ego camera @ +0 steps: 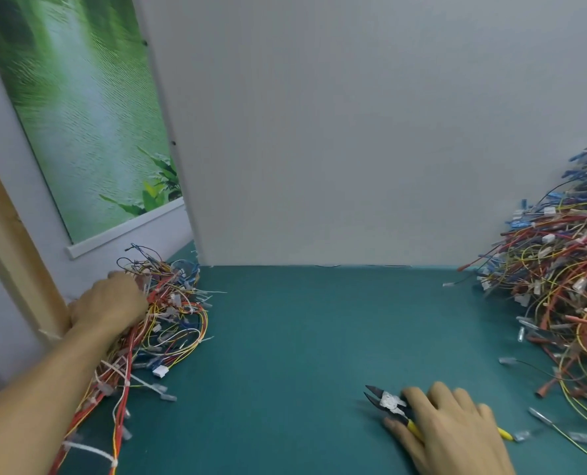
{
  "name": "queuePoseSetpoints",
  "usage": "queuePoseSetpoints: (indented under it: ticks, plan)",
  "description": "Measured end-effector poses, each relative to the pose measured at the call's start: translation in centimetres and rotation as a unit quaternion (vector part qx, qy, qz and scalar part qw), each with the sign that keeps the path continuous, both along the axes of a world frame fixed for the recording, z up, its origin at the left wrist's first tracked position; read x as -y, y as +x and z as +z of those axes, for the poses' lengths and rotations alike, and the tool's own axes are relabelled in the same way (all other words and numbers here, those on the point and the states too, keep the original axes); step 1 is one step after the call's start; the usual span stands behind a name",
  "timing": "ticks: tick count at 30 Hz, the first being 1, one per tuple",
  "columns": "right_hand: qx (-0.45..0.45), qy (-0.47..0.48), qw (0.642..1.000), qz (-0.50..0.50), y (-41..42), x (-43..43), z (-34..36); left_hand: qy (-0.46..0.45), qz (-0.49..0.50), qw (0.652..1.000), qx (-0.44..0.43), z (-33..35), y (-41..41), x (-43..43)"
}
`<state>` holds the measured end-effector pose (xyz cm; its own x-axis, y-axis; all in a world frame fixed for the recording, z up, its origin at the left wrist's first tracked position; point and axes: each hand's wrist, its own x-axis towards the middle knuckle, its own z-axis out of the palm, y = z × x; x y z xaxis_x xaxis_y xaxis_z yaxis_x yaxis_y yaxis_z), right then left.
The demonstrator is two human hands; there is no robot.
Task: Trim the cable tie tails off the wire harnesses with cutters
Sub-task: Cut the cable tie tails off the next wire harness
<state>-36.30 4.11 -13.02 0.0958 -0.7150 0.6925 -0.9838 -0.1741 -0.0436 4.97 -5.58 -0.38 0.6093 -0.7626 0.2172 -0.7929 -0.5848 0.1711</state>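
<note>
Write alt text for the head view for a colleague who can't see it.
A person's right hand holds yellow-handled cutters, jaws open, on a green mat, while the left hand rests on a tangle of wire harnesses at the mat's left edge. A larger harness pile sits at the right, before a grey panel.

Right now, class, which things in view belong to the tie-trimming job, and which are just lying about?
Job: cutters in the right hand; left harness pile, left hand in it; right harness pile.
Lying about: landscape poster; grey partition board; wooden post.
</note>
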Motion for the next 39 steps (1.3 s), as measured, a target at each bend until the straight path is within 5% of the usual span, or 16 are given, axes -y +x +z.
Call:
queuePoseSetpoints:
  ticks: [4,9,11,13,16,19,22,24,28,31,35,39]
  plan:
    - [-0.009,-0.002,1.0,-0.001,0.0,0.1,0.0,-0.024,0.006,0.999,0.032,0.1,-0.1,0.2]
    - [-0.011,0.0,1.0,-0.001,-0.1,0.2,-0.2,-0.309,-0.082,0.94,0.119,1.8,-1.7,-0.3]
    - [-0.011,0.0,1.0,0.0,0.0,0.1,-0.3,-0.342,-0.122,0.919,0.154,1.4,-3.4,-0.6]
    - [-0.012,0.0,1.0,0.0,0.0,0.0,-0.2,-0.196,-0.133,0.953,0.188,0.5,-5.2,-0.8]
    - [-0.015,0.003,1.0,0.004,0.0,0.0,-0.1,0.058,-0.106,0.985,0.125,0.5,-6.3,-0.7]
    - [-0.006,-0.012,1.0,0.009,0.0,-0.1,0.0,-0.121,-0.104,0.983,0.091,3.3,-5.3,0.0]
    - [0.001,-0.017,1.0,0.018,0.0,-0.1,-0.1,-0.347,-0.073,0.927,0.125,5.2,-5.3,-0.2]
    - [0.002,-0.013,1.0,0.017,0.1,-0.2,0.0,-0.297,-0.077,0.937,0.168,4.4,-5.8,-0.4]
    - [-0.022,0.009,1.0,-0.002,0.1,-0.4,0.1,-0.006,-0.031,0.988,0.15,0.5,-4.6,-0.9]
    - [-0.013,-0.005,1.0,0.009,0.1,-0.1,-0.2,-0.024,0.004,0.981,0.193,-0.4,-3.8,-1.1]
    - [0.011,-0.01,1.0,0.023,0.2,0.0,-0.4,-0.175,-0.22,0.926,0.251,-1.5,-8.9,-1.0]
    - [-0.041,0.065,0.997,0.0,0.3,-0.5,0.4,0.029,-0.205,0.972,0.116,-4.4,-13.1,0.6]
